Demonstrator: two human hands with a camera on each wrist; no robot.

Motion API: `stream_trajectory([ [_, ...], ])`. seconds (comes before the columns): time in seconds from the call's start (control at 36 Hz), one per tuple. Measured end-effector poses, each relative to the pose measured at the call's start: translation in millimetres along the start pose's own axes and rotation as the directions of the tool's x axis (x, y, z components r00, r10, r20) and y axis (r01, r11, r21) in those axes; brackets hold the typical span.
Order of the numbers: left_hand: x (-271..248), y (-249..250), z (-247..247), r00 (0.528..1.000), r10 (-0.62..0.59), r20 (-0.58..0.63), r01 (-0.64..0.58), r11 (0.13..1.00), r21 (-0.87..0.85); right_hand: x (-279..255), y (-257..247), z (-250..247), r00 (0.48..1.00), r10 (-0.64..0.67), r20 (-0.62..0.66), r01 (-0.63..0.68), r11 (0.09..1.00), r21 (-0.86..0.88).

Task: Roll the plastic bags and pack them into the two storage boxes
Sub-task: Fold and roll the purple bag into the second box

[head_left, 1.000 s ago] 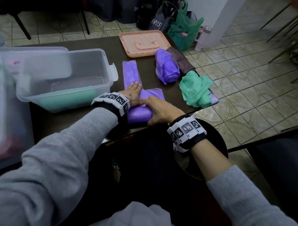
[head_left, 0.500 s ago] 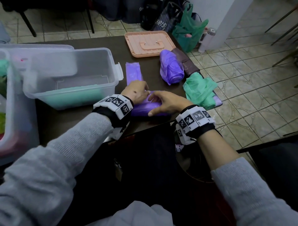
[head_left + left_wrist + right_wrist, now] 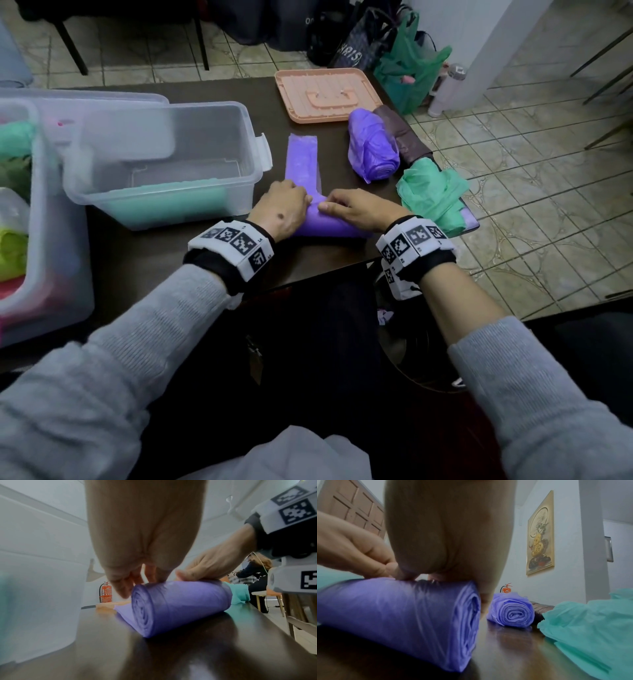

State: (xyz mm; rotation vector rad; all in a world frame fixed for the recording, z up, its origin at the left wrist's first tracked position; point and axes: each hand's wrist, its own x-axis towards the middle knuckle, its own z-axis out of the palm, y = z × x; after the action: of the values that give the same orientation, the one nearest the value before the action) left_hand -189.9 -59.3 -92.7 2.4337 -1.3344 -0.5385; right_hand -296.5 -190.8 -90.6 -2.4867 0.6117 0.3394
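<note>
Both grips curled over purple bag roll (image 3: 325,224): left hand (image 3: 282,210), right hand (image 3: 359,209). Roll on dark surface (image 3: 164,253), flat tail stretching away, beside clear storage box (image 3: 154,164).

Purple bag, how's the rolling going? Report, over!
Left hand and right hand both grip the purple roll. Flat tail not yet rolled. Nothing in the way.

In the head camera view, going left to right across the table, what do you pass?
Storage box with bright bags → clear storage box → left hand → right hand → crumpled green bag. Both hands grip the purple bag being rolled.
</note>
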Motion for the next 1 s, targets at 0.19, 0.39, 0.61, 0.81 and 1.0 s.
stream_trajectory([
  [0.19, -4, 1, 1, 0.985, 0.144, -0.099, -0.150, 0.988, -0.046, 1, -1, 6, 0.990, -0.029, -0.135, 0.009, 0.989, -0.146],
  [0.39, -6, -13, -2, 0.966, 0.228, 0.124, -0.229, 0.973, -0.003, 10, -3, 13, 0.954, -0.028, -0.297, -0.062, 0.956, -0.286],
  [0.61, 4, -6, -6, 0.974, 0.160, 0.162, -0.162, 0.987, -0.001, -3, -24, 23, 0.876, -0.108, -0.470, -0.113, 0.902, -0.418],
  [0.81, 8, -5, -9, 0.973, 0.104, 0.206, -0.107, 0.994, 0.006, -21, -24, 27, 0.961, -0.094, -0.260, -0.012, 0.925, -0.380],
  [1.0, 3, -4, -12, 0.958, 0.042, 0.283, -0.092, 0.982, 0.167, -18, -22, 23, 0.979, -0.028, -0.203, -0.027, 0.965, -0.262],
])
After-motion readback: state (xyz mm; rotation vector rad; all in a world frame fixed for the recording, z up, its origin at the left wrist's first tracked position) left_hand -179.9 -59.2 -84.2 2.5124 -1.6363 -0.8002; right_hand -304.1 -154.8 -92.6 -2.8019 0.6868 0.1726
